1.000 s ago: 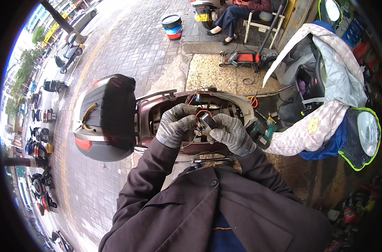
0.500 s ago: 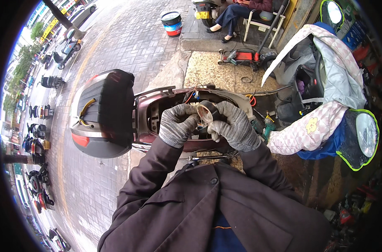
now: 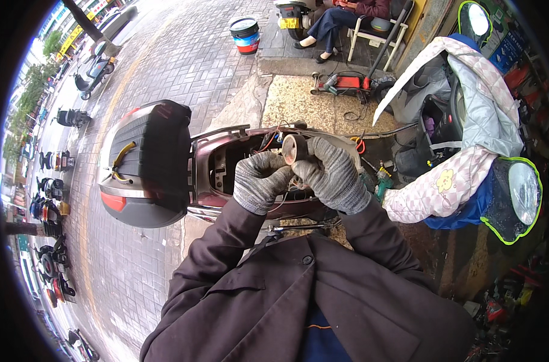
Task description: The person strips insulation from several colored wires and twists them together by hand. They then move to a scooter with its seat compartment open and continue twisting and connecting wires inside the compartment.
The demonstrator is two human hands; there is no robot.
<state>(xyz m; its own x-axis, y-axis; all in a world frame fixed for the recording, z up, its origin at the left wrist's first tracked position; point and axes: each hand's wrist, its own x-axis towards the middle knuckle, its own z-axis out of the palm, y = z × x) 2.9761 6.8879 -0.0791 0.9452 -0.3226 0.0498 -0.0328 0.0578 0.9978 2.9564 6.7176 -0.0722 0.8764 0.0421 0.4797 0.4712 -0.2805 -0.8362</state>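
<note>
Site: brick pavement (image 3: 148, 66), outdoors, meeting a speckled slab (image 3: 289, 102) near the top centre. A maroon scooter (image 3: 203, 172) lies across the middle of the view, its body opening uncovered and the inner cavity exposed. At the right is a pale checked quilted cover (image 3: 455, 178) bearing a yellow flower, partly folded back. A black top box (image 3: 157, 160) with red reflectors is mounted at the scooter's left end.

Beyond the slab a seated person (image 3: 328, 27) is partly in view. A red floor jack (image 3: 348, 82) rests on the slab; a lidded bucket (image 3: 245, 37), banded blue and red, stands upright on the bricks.

Both hands wear grey knit gloves and are raised over the scooter's opening. Right hand (image 3: 334, 178): grip pinching the roll of tape by its right side, thumb below. Left hand (image 3: 259, 182): fingers bent inward at the roll's lower left edge; whether this grip pinches anything cannot be told.

The roll of tape (image 3: 291, 151), dark with a brown core, is between the hands, tilted, its hollow visible. An orange-red wire loop (image 3: 360, 145) lies just beyond the right hand.
</note>
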